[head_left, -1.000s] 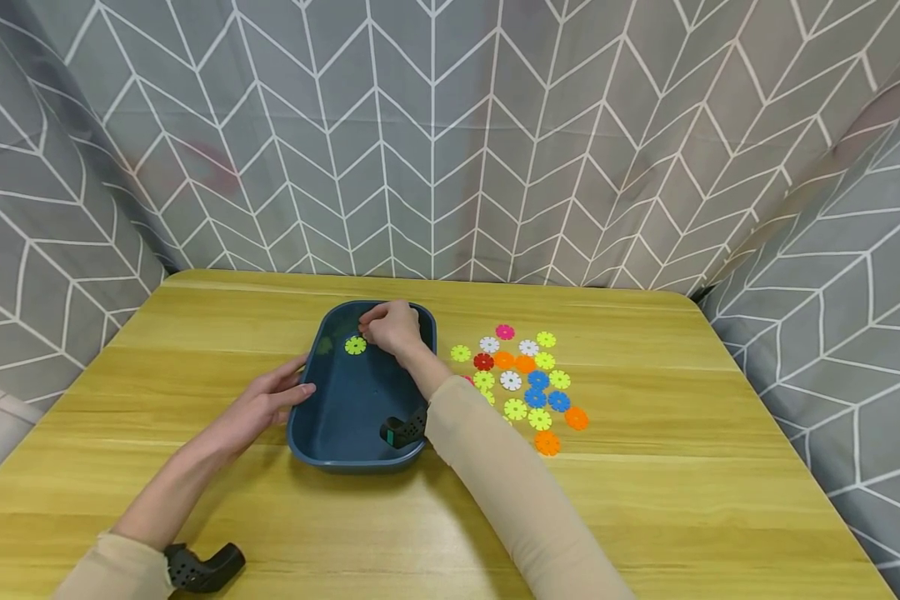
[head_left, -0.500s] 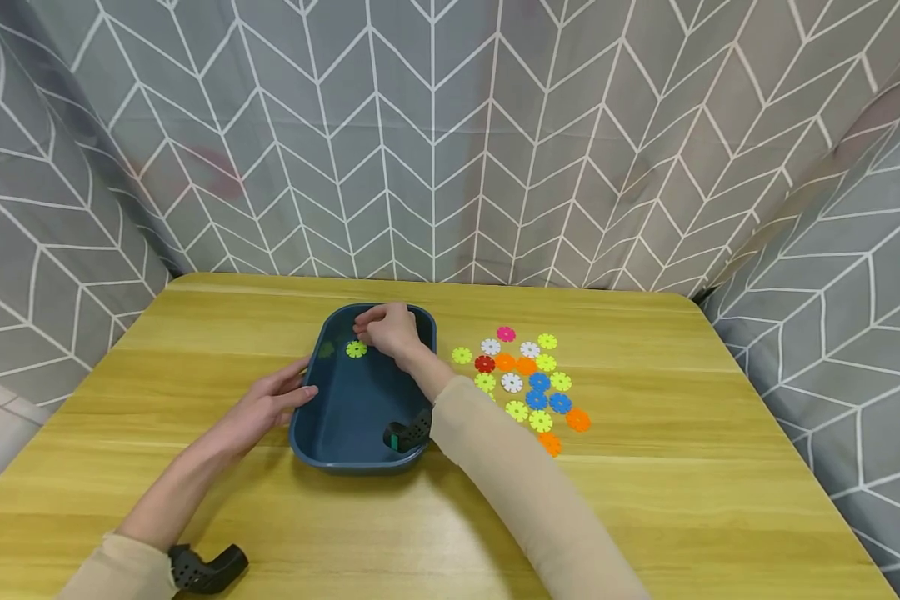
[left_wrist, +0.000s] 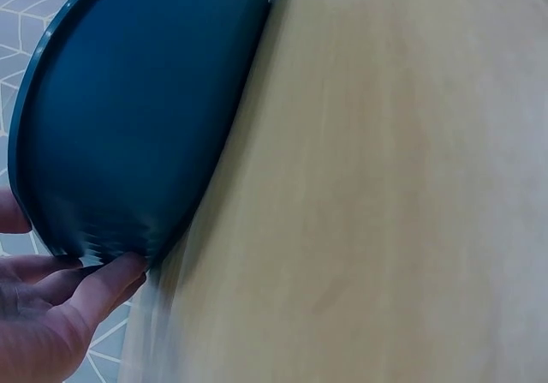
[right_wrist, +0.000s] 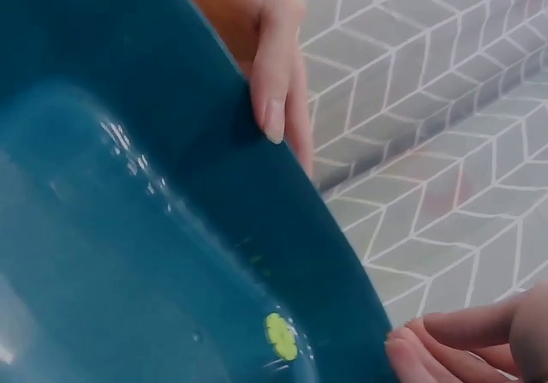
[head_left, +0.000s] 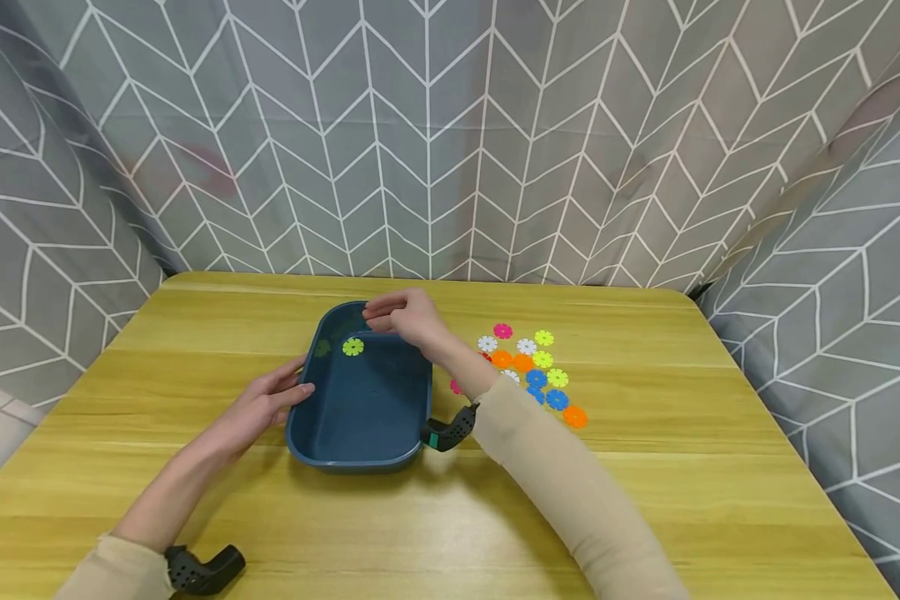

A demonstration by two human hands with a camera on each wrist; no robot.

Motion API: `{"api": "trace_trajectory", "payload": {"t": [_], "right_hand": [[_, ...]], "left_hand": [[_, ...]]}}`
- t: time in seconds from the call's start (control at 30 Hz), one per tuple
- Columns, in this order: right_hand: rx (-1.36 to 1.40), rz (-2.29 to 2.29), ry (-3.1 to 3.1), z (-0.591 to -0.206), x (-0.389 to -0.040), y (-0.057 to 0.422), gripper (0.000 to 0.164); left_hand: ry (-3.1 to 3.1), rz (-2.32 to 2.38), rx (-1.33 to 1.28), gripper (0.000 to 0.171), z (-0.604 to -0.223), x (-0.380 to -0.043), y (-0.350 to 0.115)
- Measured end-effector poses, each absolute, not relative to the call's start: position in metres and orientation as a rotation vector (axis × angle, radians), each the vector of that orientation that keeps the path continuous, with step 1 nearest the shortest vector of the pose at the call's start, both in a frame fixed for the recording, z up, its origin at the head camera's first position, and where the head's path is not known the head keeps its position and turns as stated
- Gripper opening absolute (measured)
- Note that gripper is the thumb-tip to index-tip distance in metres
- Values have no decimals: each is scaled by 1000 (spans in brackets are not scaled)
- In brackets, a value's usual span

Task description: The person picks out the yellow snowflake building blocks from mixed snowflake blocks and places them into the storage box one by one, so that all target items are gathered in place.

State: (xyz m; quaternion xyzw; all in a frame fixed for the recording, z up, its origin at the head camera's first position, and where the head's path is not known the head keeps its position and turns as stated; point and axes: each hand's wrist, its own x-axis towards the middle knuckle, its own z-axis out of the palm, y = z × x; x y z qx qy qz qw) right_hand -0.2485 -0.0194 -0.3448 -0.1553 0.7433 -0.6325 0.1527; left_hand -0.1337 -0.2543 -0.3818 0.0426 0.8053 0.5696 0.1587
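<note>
A dark blue plastic basin (head_left: 356,417) stands on the wooden table, left of its middle. My left hand (head_left: 273,396) grips its left wall, thumb over the rim and fingers against the outside. In the left wrist view, those fingers (left_wrist: 107,293) touch the outer wall. One yellow-green notched plastic disc (head_left: 353,347) lies in the basin near its far end; it also shows in the right wrist view as a small flower shape (right_wrist: 281,337). Over the far right rim, my right hand (head_left: 408,317) has loosely bent fingers with nothing visible between them.
Several notched discs in orange (head_left: 574,417), blue (head_left: 557,400), white (head_left: 527,347), pink (head_left: 502,331) and yellow-green lie loose right of the basin, partly hidden by the right forearm. A grey patterned curtain (head_left: 450,167) hangs behind the table (head_left: 720,483).
My right hand has risen from inside the basin and shifted right to its far right rim. The disc stays in the basin, and the left hand keeps its hold.
</note>
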Motion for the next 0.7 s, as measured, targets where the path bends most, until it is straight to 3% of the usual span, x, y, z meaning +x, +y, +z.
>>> {"api": "trace_trajectory", "payload": {"t": [0.7], "right_hand": [[-371, -2034, 2171, -365, -242, 61, 29]], "left_hand": [[2292, 1649, 139, 72, -382, -135, -255]]}}
